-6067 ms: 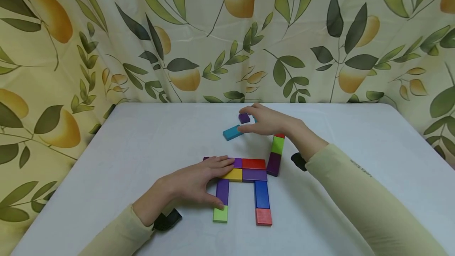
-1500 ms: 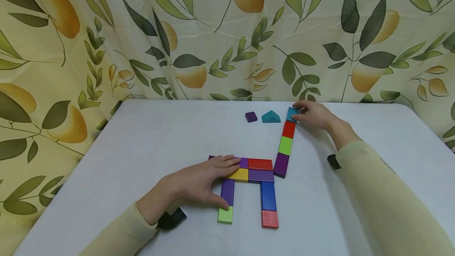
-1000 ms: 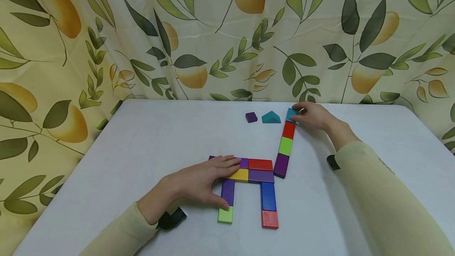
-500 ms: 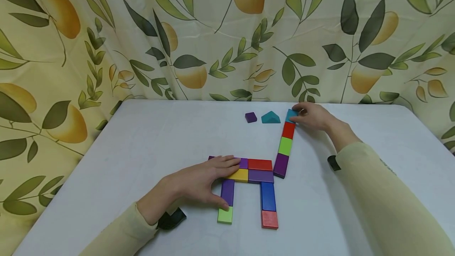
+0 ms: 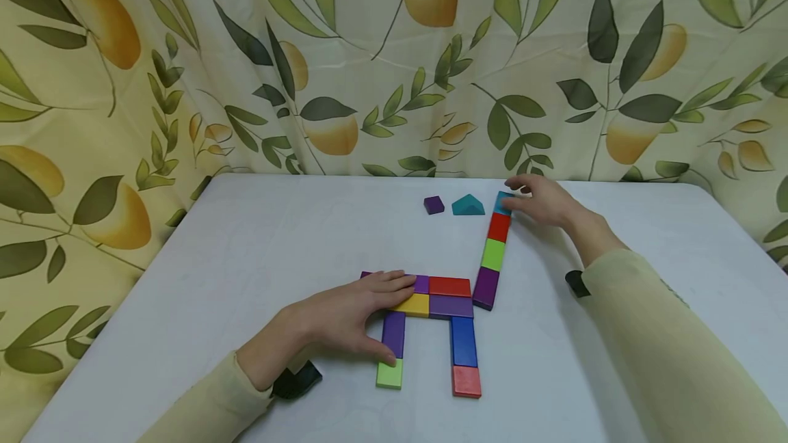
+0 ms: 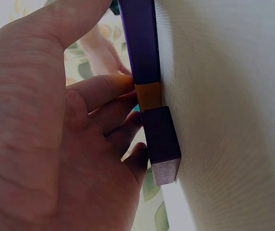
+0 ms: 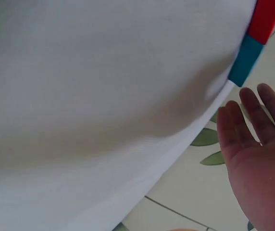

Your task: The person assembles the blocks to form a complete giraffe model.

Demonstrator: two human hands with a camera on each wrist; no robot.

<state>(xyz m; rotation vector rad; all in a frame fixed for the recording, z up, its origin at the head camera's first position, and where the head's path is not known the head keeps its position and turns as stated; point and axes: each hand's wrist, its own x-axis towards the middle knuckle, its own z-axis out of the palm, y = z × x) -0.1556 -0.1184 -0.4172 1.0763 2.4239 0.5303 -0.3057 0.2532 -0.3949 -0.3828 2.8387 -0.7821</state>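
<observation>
My left hand [image 5: 345,316] lies with spread, straight fingers over the left part of a flat figure of coloured wooden blocks. Its thumb reaches the light green block [image 5: 389,376], and its fingers cover part of the yellow block [image 5: 414,305]; other pieces beneath are hidden. At the far end of a slanted column, my right hand [image 5: 544,202] hovers by the blue block [image 5: 503,202], fingers loosely extended. In the right wrist view those fingers stand apart from that block. Below it in the column come a red block [image 5: 499,227], a lime block [image 5: 493,254] and a dark purple block [image 5: 486,288].
Left of the column's top lie a teal triangular block [image 5: 468,205] and a small purple block [image 5: 434,205]. A blue leg block [image 5: 464,341] and a pinkish-red block [image 5: 466,382] extend toward the front. The white table [image 5: 277,231] ends at a leaf-patterned curtain [image 5: 382,74].
Since 6.1 s ago, the blue block has gone from mid-table to the column's far end, against the red block. My right fingers have just lifted off it. The left hand stays put.
</observation>
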